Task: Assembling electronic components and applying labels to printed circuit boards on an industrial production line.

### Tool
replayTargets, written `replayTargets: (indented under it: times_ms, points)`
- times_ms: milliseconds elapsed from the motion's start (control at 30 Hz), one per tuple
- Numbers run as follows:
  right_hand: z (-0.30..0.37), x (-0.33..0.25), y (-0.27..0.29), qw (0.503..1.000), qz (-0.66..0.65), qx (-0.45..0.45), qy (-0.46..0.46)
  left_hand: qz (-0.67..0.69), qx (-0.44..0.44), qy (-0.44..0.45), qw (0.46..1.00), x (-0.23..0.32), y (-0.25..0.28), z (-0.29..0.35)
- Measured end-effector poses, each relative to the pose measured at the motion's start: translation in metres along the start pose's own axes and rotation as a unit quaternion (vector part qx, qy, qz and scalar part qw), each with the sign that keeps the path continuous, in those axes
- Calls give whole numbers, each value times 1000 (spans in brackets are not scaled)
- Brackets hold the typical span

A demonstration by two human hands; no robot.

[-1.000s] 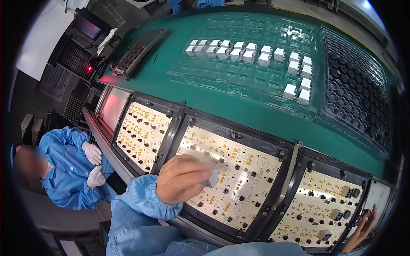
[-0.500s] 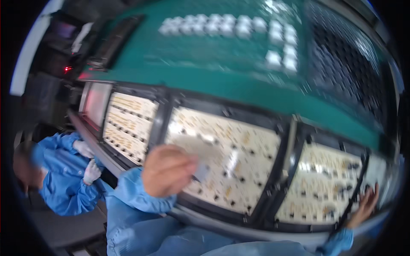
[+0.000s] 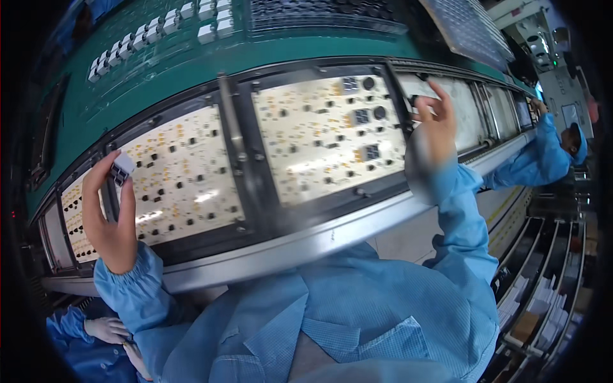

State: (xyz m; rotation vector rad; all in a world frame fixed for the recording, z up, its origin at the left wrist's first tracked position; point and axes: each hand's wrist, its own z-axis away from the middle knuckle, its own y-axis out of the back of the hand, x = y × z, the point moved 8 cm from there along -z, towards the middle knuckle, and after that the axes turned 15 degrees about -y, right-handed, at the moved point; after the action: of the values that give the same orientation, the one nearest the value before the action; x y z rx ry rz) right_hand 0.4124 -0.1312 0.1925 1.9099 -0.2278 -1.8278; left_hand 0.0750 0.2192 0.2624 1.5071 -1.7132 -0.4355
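Note:
My left hand (image 3: 110, 217) pinches a small white block-shaped component (image 3: 122, 167) with dark openings between thumb and fingertips. It is held over the left edge of a cream circuit board (image 3: 191, 153) dotted with small black and yellow parts. To the right lies another cream board (image 3: 300, 153), which also carries dark square parts (image 3: 371, 152) and round black parts (image 3: 380, 113). My right hand (image 3: 437, 127) is just off this board's right edge, fingers bent and apart. A small dark piece beside its fingertips is unclear; I make out nothing held.
Black frames (image 3: 258, 159) hold the boards behind a metal rail (image 3: 306, 246). White blocks (image 3: 153, 29) stand in rows on the green surface (image 3: 211, 67), near a dark tray (image 3: 325, 16). Co-workers in blue are at the lower left (image 3: 89, 348) and far right (image 3: 543, 150).
The view has swung right, bringing the right-hand board to the middle. My left hand, blurred before, now shows a white component in its pinch. My right hand stays by that board's right edge.

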Motion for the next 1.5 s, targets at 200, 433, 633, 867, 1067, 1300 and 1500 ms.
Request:
replayTargets:
  times_ms: [200, 433, 633, 867, 1067, 1300, 1500]
  points:
    - [9, -1, -68, 990, -12, -138, -25, 44, 14, 51, 998, -30, -35, -2]
    - [12, -14, -42, 947, 131, -245, 161, 40, 14, 68, 997, -17, -79, -14]
    - [31, -24, -41, 890, 256, -265, 269, 32, 20, 15, 999, -4, -89, -20]
    - [34, -26, -36, 881, 297, -276, 244, 34, 7, -26, 999, -2, -95, -14]
    - [33, -25, -35, 883, 335, -265, 195, 32, -26, -13, 999, -10, -99, -10]
    - [27, -24, -31, 899, 359, -225, 113, 44, -37, -20, 998, -22, -100, -9]
    - [17, -22, -35, 886, 360, -259, 135, 30, -41, -25, 998, -20, -96, -8]
